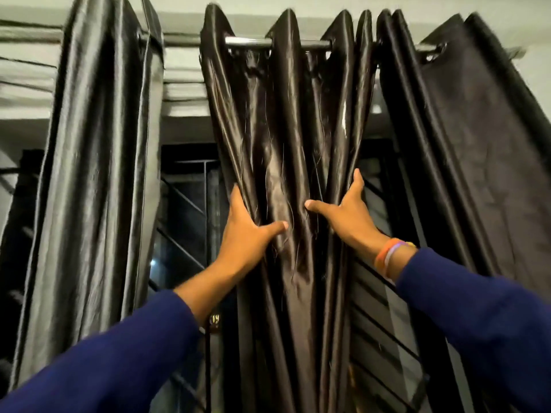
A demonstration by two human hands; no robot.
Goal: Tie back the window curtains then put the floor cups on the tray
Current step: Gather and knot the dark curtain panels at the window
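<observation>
Three dark, shiny curtains hang from a metal rod [247,42] that runs across the top of the window. The right curtain [465,138] is the widest; its lower part runs off the right edge, so I can't see how far down it goes. The left curtain [89,150] hangs in loose folds, and its bottom is cut off behind a blue sleeve [98,368]. The middle curtain [286,120] is gathered into a narrow bunch at about chest height, fanning out wider above where its rings sit on the rod.

Both hands are on that middle curtain. The left hand [247,234] grips its left edge, thumb laid across the front of the folds and the fingers wrapped behind the cloth, where I can't see them. The right hand [346,216] holds the right side of the bunch, thumb pointing in across the front and one finger stretched up along a fold; the rest of its fingers are hidden behind the fabric. The two thumbs are close together but not touching.

The window [185,210] behind is dark, with thin bars in the gaps between the curtains; nothing beyond the glass can be made out. Below the right hand there are slatted lines, too murky to tell what they belong to.

Coloured bands [387,257], orange and pale, circle the right wrist just above the other sleeve [477,317]. No floor, cups or tray fall within this view
</observation>
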